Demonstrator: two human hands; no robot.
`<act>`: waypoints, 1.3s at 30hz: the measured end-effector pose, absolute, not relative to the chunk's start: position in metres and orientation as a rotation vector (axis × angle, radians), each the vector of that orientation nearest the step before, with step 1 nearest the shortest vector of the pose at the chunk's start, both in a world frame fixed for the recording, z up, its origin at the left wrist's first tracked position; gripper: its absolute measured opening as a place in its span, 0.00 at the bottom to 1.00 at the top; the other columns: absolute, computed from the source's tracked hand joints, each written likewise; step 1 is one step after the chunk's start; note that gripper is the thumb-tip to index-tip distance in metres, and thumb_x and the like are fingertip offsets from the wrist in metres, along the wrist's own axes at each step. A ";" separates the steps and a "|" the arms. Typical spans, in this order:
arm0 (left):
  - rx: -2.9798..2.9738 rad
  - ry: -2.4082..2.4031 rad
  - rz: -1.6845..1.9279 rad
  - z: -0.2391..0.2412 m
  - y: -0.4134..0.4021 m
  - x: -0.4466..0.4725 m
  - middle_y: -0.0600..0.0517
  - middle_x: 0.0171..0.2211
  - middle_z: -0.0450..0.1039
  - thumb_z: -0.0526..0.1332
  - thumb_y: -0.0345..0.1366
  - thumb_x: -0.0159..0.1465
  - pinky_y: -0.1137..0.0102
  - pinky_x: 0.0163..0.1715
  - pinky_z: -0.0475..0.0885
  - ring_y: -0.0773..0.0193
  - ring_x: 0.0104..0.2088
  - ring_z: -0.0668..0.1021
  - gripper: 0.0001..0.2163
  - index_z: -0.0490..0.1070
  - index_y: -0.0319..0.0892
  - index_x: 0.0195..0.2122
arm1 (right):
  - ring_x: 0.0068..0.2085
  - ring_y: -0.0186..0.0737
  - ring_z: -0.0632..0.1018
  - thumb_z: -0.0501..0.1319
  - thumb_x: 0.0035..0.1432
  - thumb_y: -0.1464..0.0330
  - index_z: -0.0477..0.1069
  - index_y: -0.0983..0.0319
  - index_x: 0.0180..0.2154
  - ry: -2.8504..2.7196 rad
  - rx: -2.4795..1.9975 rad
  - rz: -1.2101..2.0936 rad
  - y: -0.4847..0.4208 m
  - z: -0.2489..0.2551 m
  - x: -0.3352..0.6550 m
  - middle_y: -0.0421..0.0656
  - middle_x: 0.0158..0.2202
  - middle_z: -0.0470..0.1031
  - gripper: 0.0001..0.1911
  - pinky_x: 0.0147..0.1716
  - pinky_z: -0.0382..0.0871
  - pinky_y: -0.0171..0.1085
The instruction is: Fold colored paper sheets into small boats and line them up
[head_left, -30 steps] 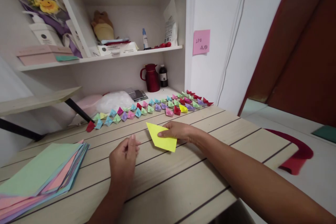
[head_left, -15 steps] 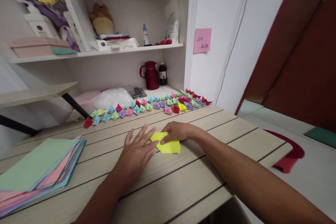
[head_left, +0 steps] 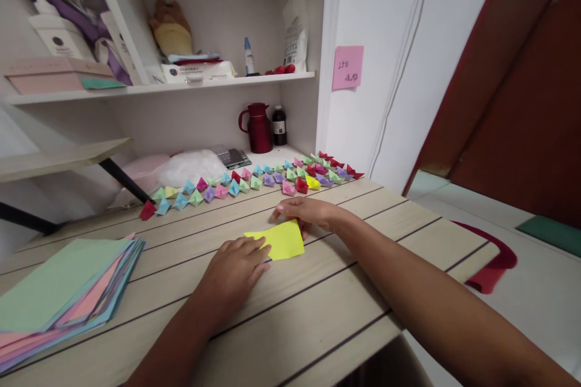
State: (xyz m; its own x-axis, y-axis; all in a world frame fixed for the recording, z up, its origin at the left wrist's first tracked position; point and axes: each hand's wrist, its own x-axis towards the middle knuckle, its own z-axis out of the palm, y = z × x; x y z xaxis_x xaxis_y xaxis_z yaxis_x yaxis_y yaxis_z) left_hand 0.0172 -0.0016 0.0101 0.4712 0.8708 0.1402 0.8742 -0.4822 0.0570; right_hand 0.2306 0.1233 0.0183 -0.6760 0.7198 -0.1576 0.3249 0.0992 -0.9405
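A yellow sheet of paper [head_left: 285,240], roughly a rectangle, lies on the slatted wooden table [head_left: 313,314] in front of me. My left hand [head_left: 240,263] rests flat over its left end, fingertips on the paper. At the far right corner of the sheet is my right hand [head_left: 308,213], its fingers apart and curved above and behind the edge. Whether any of those fingers touches the back of the paper is hidden. Beyond both hands, several small folded paper boats [head_left: 233,187] in many colours stand in rows.
A stack of coloured paper [head_left: 68,284] lies at the left. Behind the boats are a plastic bag [head_left: 193,168], a dark red jug [head_left: 260,130] and a dark bottle [head_left: 279,127]. A small raised shelf [head_left: 63,157] with black legs stands at the back left.
My right hand has let go of the paper's middle and moved to its far right corner. The yellow sheet now shows as a plain rectangle, without the earlier slanted flap. My left fingers have drawn together.
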 end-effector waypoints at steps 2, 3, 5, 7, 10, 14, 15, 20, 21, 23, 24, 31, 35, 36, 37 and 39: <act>-2.659 -1.612 -0.244 0.012 -0.004 0.017 0.52 0.55 0.73 0.51 0.41 0.68 0.56 0.52 0.65 0.53 0.56 0.71 0.16 0.71 0.50 0.53 | 0.20 0.30 0.71 0.53 0.64 0.59 0.73 0.61 0.47 -2.001 -1.010 1.748 0.124 0.023 0.236 0.40 0.24 0.72 0.17 0.18 0.67 0.27; -2.659 -1.618 -0.252 0.013 -0.004 0.017 0.52 0.54 0.74 0.51 0.40 0.68 0.56 0.51 0.66 0.54 0.55 0.71 0.15 0.72 0.50 0.52 | 0.21 0.30 0.72 0.54 0.63 0.62 0.73 0.61 0.48 -1.995 -0.991 1.810 0.124 0.024 0.238 0.41 0.25 0.73 0.16 0.18 0.68 0.27; -2.662 -1.630 -0.267 0.014 -0.006 0.016 0.52 0.53 0.75 0.51 0.40 0.68 0.57 0.49 0.67 0.54 0.53 0.72 0.15 0.74 0.50 0.50 | 0.22 0.29 0.74 0.56 0.61 0.66 0.73 0.60 0.49 -2.014 -0.937 1.889 0.125 0.025 0.241 0.41 0.27 0.75 0.15 0.21 0.70 0.27; -2.652 -1.642 -0.282 0.015 -0.008 0.017 0.52 0.52 0.75 0.51 0.40 0.68 0.58 0.48 0.68 0.55 0.51 0.73 0.15 0.75 0.50 0.48 | 0.26 0.29 0.75 0.58 0.61 0.67 0.73 0.61 0.48 -2.059 -0.850 1.912 0.125 0.024 0.243 0.43 0.32 0.77 0.15 0.23 0.71 0.27; -2.628 -1.659 -0.279 0.016 -0.009 0.018 0.51 0.51 0.76 0.51 0.38 0.68 0.58 0.48 0.68 0.55 0.50 0.74 0.14 0.75 0.49 0.47 | 0.33 0.30 0.76 0.61 0.59 0.68 0.74 0.62 0.47 -2.154 -0.681 1.935 0.125 0.026 0.248 0.44 0.40 0.76 0.14 0.29 0.71 0.27; -2.592 -1.691 -0.293 0.014 -0.009 0.021 0.50 0.49 0.78 0.51 0.36 0.67 0.59 0.46 0.69 0.55 0.49 0.75 0.15 0.76 0.48 0.47 | 0.42 0.34 0.76 0.67 0.50 0.75 0.65 0.58 0.58 -2.284 -0.461 2.080 0.124 0.030 0.254 0.42 0.40 0.75 0.34 0.41 0.71 0.32; -2.581 -1.703 -0.308 0.013 -0.009 0.022 0.50 0.48 0.78 0.51 0.36 0.67 0.59 0.46 0.69 0.55 0.48 0.75 0.15 0.76 0.47 0.47 | 0.43 0.35 0.76 0.68 0.48 0.76 0.61 0.57 0.60 -2.311 -0.426 2.094 0.123 0.031 0.254 0.42 0.39 0.75 0.38 0.42 0.70 0.33; -2.568 -1.729 -0.301 0.012 -0.009 0.024 0.49 0.47 0.78 0.51 0.36 0.67 0.60 0.47 0.70 0.56 0.48 0.75 0.15 0.76 0.46 0.47 | 0.42 0.35 0.75 0.68 0.48 0.76 0.64 0.57 0.59 -2.390 -0.433 1.932 0.121 0.025 0.245 0.42 0.42 0.73 0.36 0.43 0.69 0.33; -2.579 -1.719 -0.292 0.012 -0.009 0.023 0.50 0.48 0.78 0.50 0.36 0.68 0.60 0.47 0.69 0.56 0.48 0.75 0.15 0.76 0.46 0.47 | 0.42 0.34 0.75 0.67 0.49 0.75 0.68 0.57 0.56 -2.405 -0.469 1.853 0.121 0.023 0.243 0.42 0.43 0.73 0.31 0.43 0.69 0.33; -2.604 -1.690 -0.284 0.012 -0.009 0.021 0.50 0.49 0.77 0.50 0.36 0.67 0.60 0.47 0.69 0.56 0.49 0.75 0.15 0.76 0.48 0.46 | 0.41 0.34 0.74 0.66 0.51 0.73 0.75 0.60 0.48 -2.455 -0.550 1.659 0.124 0.020 0.239 0.41 0.42 0.73 0.20 0.43 0.68 0.32; -2.614 -1.676 -0.286 0.012 -0.010 0.020 0.50 0.50 0.77 0.50 0.36 0.67 0.59 0.47 0.69 0.55 0.49 0.75 0.15 0.76 0.49 0.46 | 0.41 0.35 0.73 0.66 0.51 0.71 0.77 0.61 0.44 -2.489 -0.580 1.555 0.126 0.019 0.238 0.41 0.40 0.73 0.15 0.42 0.68 0.32; -2.691 -1.593 -0.269 0.015 -0.013 0.012 0.50 0.54 0.73 0.50 0.32 0.67 0.57 0.47 0.69 0.54 0.51 0.74 0.17 0.76 0.53 0.47 | 0.44 0.38 0.71 0.69 0.48 0.60 0.79 0.61 0.38 -2.609 -0.649 1.115 0.136 0.011 0.236 0.44 0.43 0.70 0.15 0.44 0.65 0.33; -2.719 -1.580 -0.262 0.018 -0.015 0.010 0.50 0.53 0.74 0.50 0.30 0.65 0.57 0.49 0.69 0.54 0.51 0.74 0.18 0.76 0.52 0.47 | 0.39 0.37 0.71 0.69 0.48 0.58 0.76 0.62 0.33 -2.584 -0.775 0.984 0.134 0.008 0.231 0.42 0.39 0.69 0.15 0.40 0.65 0.33; -2.719 -1.580 -0.258 0.019 -0.016 0.011 0.50 0.52 0.75 0.50 0.30 0.65 0.57 0.49 0.69 0.55 0.51 0.75 0.18 0.76 0.52 0.47 | 0.38 0.37 0.71 0.68 0.48 0.58 0.75 0.63 0.31 -2.567 -0.805 0.958 0.133 0.008 0.229 0.42 0.37 0.69 0.15 0.39 0.65 0.33; -2.720 -1.582 -0.255 0.020 -0.016 0.011 0.50 0.52 0.75 0.50 0.29 0.65 0.58 0.50 0.69 0.55 0.51 0.75 0.18 0.76 0.52 0.47 | 0.38 0.37 0.71 0.68 0.49 0.58 0.74 0.63 0.29 -2.550 -0.832 0.938 0.132 0.008 0.228 0.41 0.36 0.69 0.14 0.38 0.65 0.33; -2.716 -1.587 -0.253 0.021 -0.018 0.011 0.50 0.52 0.75 0.51 0.28 0.64 0.58 0.51 0.69 0.56 0.52 0.75 0.18 0.76 0.52 0.48 | 0.37 0.37 0.71 0.66 0.50 0.59 0.73 0.63 0.27 -2.523 -0.880 0.909 0.130 0.008 0.225 0.41 0.36 0.69 0.13 0.37 0.64 0.33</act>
